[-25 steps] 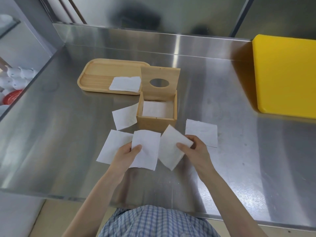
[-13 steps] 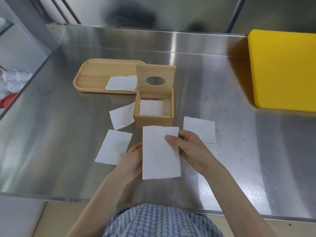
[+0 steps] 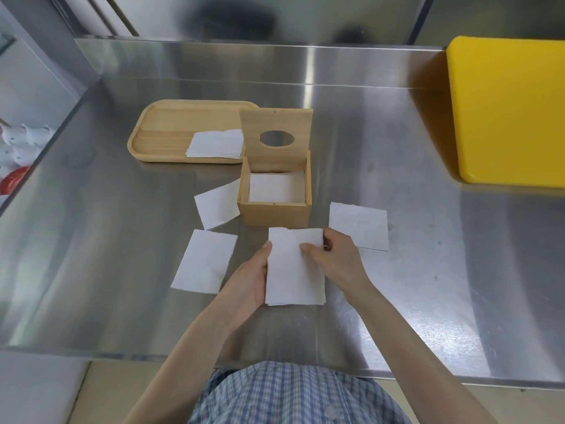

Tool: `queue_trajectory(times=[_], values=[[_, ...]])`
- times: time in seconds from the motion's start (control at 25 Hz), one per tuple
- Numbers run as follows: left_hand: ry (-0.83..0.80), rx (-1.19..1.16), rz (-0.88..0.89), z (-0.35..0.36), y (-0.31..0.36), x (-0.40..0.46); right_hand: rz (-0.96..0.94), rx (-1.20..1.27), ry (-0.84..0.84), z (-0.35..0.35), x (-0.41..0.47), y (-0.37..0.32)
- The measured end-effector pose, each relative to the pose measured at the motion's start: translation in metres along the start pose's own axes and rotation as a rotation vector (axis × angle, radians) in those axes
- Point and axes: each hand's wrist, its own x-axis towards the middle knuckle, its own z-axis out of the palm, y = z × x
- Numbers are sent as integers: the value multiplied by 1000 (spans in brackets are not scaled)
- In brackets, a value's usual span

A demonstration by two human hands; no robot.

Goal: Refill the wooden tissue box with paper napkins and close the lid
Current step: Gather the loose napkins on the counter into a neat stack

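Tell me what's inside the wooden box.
The box holds white napkins lying flat, lid open and upright. How many are stacked, and the bottom beneath them, is hidden.

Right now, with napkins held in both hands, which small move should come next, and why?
Probably lift the held napkins forward and lower them into the wooden tissue box: its lid stands open, and both the left hand and right hand already grip them.

Both forearms reaching forward, left hand (image 3: 249,278) cupped palm-up under napkins (image 3: 295,270), right hand (image 3: 334,258) fingers (image 3: 307,248) pinching on top.
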Motion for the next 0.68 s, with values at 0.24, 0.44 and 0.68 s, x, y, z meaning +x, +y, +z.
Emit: queue_trajectory(times=[0.24, 0.44, 0.68], values=[[14, 120, 30, 2, -2, 4, -57, -100, -31, -7, 10, 5], [58, 197, 8, 7, -2, 13, -133, -290, 166, -35, 40, 14], [78, 280, -22, 9, 1, 21, -154, -902, 168, -59, 80, 22]])
